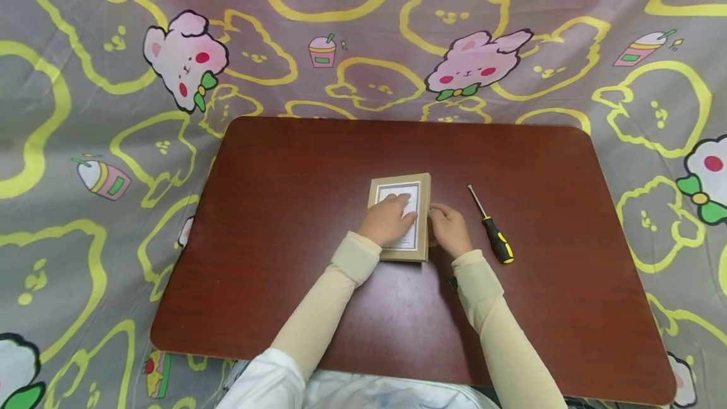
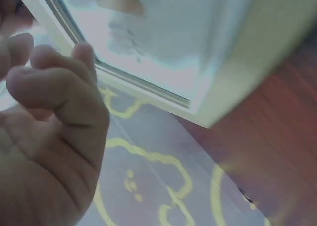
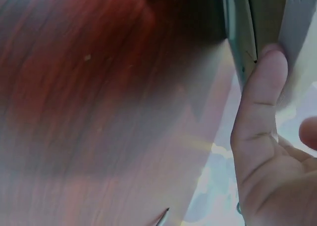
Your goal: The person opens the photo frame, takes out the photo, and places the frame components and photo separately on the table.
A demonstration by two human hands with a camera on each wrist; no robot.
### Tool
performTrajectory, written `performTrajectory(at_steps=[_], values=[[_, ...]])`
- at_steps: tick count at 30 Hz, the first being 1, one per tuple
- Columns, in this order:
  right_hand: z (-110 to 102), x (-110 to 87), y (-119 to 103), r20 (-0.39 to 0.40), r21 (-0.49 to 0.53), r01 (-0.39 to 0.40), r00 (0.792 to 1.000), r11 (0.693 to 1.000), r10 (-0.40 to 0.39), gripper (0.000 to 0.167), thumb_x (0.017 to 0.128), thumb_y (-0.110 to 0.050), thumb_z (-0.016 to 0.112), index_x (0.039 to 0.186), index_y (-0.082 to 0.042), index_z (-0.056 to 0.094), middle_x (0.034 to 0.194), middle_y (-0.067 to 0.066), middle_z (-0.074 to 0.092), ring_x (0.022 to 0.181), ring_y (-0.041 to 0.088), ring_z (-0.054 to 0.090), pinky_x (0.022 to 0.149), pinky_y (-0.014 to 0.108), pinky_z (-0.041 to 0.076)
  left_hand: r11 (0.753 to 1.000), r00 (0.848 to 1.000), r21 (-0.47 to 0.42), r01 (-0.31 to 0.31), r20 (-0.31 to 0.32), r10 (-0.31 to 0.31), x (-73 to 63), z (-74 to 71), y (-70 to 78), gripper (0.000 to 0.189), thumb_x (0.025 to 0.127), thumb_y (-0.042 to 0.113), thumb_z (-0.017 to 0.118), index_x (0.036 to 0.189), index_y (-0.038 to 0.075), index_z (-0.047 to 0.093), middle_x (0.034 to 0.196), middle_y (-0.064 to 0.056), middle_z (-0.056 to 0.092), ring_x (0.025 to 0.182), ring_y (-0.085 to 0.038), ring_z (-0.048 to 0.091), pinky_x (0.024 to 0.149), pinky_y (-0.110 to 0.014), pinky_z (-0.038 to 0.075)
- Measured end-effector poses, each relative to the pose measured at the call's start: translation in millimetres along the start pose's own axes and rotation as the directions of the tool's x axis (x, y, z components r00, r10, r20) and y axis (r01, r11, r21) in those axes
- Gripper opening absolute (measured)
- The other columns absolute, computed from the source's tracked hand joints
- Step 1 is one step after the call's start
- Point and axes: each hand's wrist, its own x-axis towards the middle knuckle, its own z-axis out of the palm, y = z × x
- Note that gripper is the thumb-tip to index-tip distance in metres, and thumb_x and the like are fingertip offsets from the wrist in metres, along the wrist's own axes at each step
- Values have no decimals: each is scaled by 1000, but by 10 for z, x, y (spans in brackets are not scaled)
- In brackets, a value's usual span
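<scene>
A wooden picture frame (image 1: pixel 399 256) with a pale rim and a printed sheet behind its glazing sits on the table, its front facing up. Over its front lies my left hand (image 1: pixel 387 221), fingers loosely bent; the left wrist view has these bent fingers (image 2: pixel 54 82) close over the glazing. At the frame's right side, my right hand (image 1: pixel 450 230) holds the edge. From the right wrist, its thumb (image 3: pixel 262 87) lies along the side, with the tip at a narrow gap between the layers. A screwdriver (image 1: pixel 495 232) with a black and yellow handle lies right of that hand.
The brown wooden table (image 1: pixel 272 207) has rounded corners. A grey curtain (image 1: pixel 363 36) with yellow outlines and cartoon animals hangs behind it and along both sides. The person sits at the near edge, in pale sleeves.
</scene>
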Motion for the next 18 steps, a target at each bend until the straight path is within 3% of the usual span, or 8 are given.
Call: performTrajectory(at_steps=[4,9,15,18], values=[[0,-26,-63,20,83,-19,1000,996,18,43,105,-18,38,131,8,61,82,17,67,52,16,61,53,43,58,999,1000,29,-22,18,22,11,17,102,59,103,45,53,151,10,47,134,-14,60,109,-30,65,88,-43,54],[7,-41,-133,28,117,-27,999,993,24,42,107,-24,42,125,8,62,73,10,64,50,15,60,47,33,55,999,1000,45,-19,-13,20,20,26,154,67,101,48,57,151,7,42,119,-15,61,93,-28,67,75,-42,55],[11,-24,-163,24,114,9,1000,993,-11,38,108,-25,44,107,9,62,64,7,59,48,16,58,45,33,55,999,1000,39,7,-23,-7,40,12,207,76,99,46,57,158,5,31,124,-18,60,92,-30,67,75,-43,56],[15,-28,-180,32,129,17,999,992,-21,39,108,-26,44,110,8,63,62,6,59,48,15,58,45,33,54,998,999,55,22,-31,-20,39,5,240,78,99,46,56,158,4,29,123,-19,61,90,-30,68,72,-43,56]])
